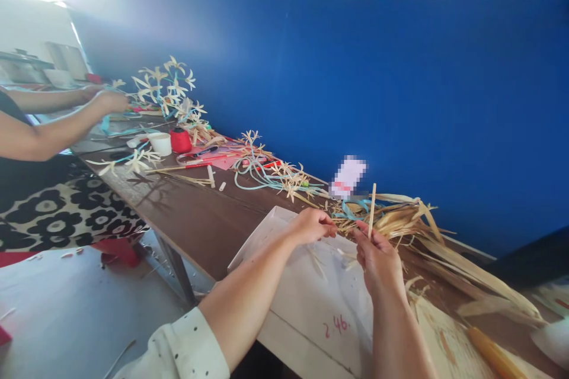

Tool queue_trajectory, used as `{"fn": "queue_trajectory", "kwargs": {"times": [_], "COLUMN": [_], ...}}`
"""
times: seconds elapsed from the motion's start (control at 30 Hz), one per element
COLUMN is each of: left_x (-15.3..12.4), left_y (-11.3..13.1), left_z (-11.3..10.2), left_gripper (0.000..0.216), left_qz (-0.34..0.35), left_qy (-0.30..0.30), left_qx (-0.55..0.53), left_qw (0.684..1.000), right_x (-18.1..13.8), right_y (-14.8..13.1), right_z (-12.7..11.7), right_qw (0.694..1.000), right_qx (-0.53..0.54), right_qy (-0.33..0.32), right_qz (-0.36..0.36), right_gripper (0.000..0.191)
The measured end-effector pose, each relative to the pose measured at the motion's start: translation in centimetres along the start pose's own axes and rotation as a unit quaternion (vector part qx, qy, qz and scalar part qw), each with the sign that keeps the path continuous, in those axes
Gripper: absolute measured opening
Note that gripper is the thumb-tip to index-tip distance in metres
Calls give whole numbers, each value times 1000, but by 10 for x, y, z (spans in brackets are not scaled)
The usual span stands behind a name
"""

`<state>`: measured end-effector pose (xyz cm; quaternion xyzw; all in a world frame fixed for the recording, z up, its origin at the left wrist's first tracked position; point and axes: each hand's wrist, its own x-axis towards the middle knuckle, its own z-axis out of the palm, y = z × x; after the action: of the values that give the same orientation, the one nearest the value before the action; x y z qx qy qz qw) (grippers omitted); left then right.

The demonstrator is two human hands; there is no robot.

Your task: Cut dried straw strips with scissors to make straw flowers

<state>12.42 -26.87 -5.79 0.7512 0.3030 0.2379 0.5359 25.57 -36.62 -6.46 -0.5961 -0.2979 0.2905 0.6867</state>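
Note:
My right hand (379, 256) is closed around a thin pale stick (372, 204) that stands upright above the fingers. My left hand (312, 225) is pinched shut just to the left of it, on something too small to make out. Both hands hover over a white box lid (311, 296) marked with red numbers. Behind them lies a heap of dried husk leaves (427, 231) with a bit of light blue ribbon (351, 208).
A long brown table (195, 213) runs along a blue wall (400, 83). On it lie straw flowers (166, 86), blue ribbon (253, 174), a red spool (180, 141) and a white cup (160, 143). Another person's arms (57, 118) work at far left.

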Motion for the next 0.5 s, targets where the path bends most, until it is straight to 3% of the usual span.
{"fn": "queue_trajectory", "kwargs": {"times": [0.27, 0.5], "left_x": [-1, -1], "left_y": [5, 4], "left_z": [2, 4], "left_gripper": [25, 27], "left_qz": [20, 30], "left_qy": [55, 70], "left_qx": [-41, -40], "left_qw": [997, 996], "right_x": [-6, -7], "right_y": [-8, -8], "right_z": [8, 10], "right_qw": [992, 989], "right_qx": [55, 42], "right_qy": [-71, -93], "right_qz": [94, 106], "right_gripper": [39, 28]}}
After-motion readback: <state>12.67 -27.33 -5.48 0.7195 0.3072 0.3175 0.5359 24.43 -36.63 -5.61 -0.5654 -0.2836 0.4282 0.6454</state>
